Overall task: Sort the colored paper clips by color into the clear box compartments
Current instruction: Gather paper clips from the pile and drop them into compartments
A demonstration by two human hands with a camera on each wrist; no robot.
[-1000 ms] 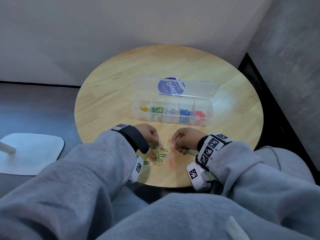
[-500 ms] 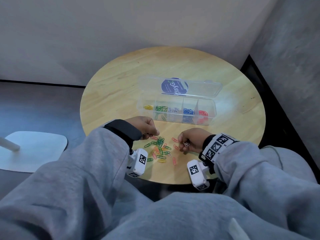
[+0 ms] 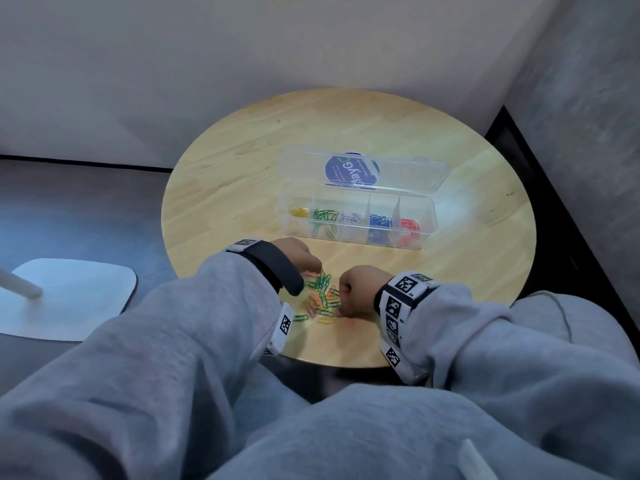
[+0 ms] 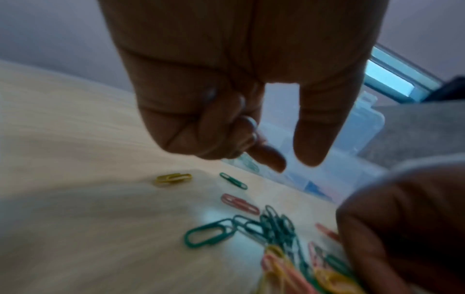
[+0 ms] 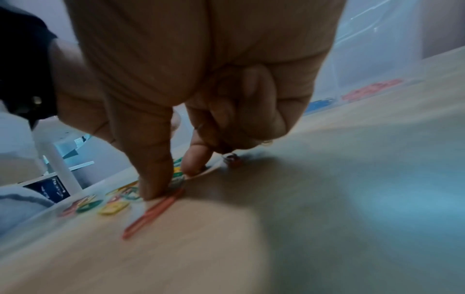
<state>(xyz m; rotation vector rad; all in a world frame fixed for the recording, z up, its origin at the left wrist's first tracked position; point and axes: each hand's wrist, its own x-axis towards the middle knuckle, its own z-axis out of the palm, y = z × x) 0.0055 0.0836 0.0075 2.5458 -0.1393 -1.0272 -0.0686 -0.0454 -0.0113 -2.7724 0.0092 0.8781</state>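
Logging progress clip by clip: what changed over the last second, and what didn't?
The right hand let its held clip out of view and dropped to the loose clips, thumb now pressing a red clip. The left hand stayed hovering at the pile's far edge. The clear box and its sorted clips look unchanged.

Dim, bluish light; wrist views blurred, perhaps by motion.
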